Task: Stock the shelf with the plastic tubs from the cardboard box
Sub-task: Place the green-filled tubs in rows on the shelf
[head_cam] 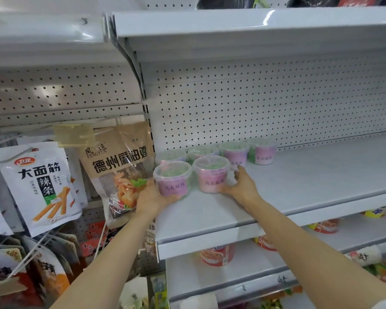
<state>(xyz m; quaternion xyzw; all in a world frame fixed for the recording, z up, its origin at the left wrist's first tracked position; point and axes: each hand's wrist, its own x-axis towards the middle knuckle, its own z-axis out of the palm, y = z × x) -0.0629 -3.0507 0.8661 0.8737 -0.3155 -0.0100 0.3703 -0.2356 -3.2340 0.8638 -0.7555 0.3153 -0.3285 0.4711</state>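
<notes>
Between both hands' grip, two tubs.

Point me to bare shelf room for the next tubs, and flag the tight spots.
Free: the white shelf right of the rightmost back-row tub, out to its right end, and the front strip before it. Crowded: the left corner, four tubs in the back row, with the left hand holding a purple tub and the right hand holding a pink tub in front.

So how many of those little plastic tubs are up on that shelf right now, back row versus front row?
Back-row tubs: 4
Front-row tubs: 2, one in the left hand, one in the right hand
Total: 6
</notes>
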